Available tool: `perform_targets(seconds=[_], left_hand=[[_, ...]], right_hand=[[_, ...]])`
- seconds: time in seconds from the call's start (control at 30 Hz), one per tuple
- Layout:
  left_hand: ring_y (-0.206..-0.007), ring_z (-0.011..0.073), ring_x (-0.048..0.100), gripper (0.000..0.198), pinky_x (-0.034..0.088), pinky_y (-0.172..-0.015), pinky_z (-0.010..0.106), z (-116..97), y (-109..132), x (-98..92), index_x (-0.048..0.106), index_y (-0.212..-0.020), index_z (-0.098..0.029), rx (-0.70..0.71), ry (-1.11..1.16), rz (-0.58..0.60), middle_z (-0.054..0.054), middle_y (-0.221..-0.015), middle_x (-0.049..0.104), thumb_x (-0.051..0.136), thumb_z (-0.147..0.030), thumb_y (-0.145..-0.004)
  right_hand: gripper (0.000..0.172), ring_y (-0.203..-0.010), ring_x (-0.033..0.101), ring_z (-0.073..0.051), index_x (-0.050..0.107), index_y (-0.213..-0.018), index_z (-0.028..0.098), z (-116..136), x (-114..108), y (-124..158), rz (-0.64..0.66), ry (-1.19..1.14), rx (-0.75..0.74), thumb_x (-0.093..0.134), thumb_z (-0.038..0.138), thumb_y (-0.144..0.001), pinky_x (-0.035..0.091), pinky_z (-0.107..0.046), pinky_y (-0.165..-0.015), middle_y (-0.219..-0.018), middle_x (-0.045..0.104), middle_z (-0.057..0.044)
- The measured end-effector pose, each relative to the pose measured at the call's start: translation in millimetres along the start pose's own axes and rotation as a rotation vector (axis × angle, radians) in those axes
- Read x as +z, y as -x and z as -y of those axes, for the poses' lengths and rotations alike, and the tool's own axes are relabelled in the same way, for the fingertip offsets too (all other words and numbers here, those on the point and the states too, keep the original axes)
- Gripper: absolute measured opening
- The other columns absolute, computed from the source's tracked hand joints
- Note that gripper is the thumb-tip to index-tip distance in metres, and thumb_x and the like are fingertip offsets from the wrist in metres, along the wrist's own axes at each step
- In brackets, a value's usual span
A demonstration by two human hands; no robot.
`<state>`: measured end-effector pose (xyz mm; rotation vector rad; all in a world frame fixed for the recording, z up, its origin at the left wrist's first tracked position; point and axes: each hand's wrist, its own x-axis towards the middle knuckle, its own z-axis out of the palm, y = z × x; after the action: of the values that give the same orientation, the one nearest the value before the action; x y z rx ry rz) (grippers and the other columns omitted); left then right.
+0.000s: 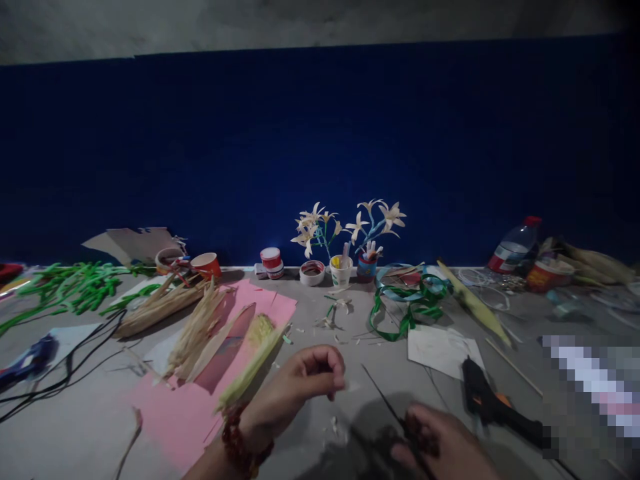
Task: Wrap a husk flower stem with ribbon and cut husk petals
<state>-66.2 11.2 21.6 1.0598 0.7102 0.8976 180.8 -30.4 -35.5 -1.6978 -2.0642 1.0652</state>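
Note:
My left hand (300, 383) hovers over the grey table with its fingers curled together in a pinch; a small pale scrap seems to sit at the fingertips, too small to name. A dark bead bracelet (240, 447) circles that wrist. My right hand (440, 443) is low at the front, closed round the handles of dark scissors (387, 403) whose thin blades point up and left toward the left hand. Small pale trimmings (334, 427) lie on the table between the hands.
A pink sheet (200, 400) holds corn husks (200, 330). A black glue gun (493, 403) lies at right by white paper (440, 350). Green ribbon (407, 307), husk flowers in cups (345, 233), paint pots (273, 261), a bottle (515, 247), green stems (75, 287) and black cables (60, 373) spread about.

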Motion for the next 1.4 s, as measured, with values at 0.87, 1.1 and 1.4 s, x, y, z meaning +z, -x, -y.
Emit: perform_targets(seconds=[0.87,1.1,1.4], left_hand=[[-0.056,0.0100,0.048,0.026,0.037,-0.057,0.021,27,17,29.4,0.064,-0.069,-0.016,0.027,0.043,-0.267,-0.003,-0.058,0.057,0.083,-0.032,-0.067],[-0.056,0.0104,0.048,0.024,0.037,-0.056,0.021,26,15,30.9,0.063,-0.068,-0.016,0.025,0.049,-0.253,-0.002,-0.057,0.059,0.082,-0.031,-0.067],[-0.056,0.0105,0.050,0.030,0.039,-0.057,0.022,29,15,35.2,0.062,-0.067,-0.015,0.010,0.024,-0.246,0.000,-0.061,0.062,0.083,-0.036,-0.066]], right_hand=[[0.035,-0.077,0.064,-0.020,0.054,-0.094,0.026,-1,-4,-29,-0.113,0.325,-0.117,0.057,0.013,-0.062,0.037,-0.025,-0.061,-0.094,0.067,-0.001],[0.024,-0.071,0.057,-0.019,0.050,-0.077,0.024,2,-2,-23,-0.101,0.231,-0.084,0.055,0.010,-0.059,0.033,-0.027,-0.061,-0.079,0.062,0.002],[0.021,-0.069,0.056,-0.017,0.058,-0.081,0.021,20,-6,-16,-0.133,-0.177,-0.166,0.049,0.037,-0.090,0.044,-0.025,-0.063,-0.073,0.058,0.002]])
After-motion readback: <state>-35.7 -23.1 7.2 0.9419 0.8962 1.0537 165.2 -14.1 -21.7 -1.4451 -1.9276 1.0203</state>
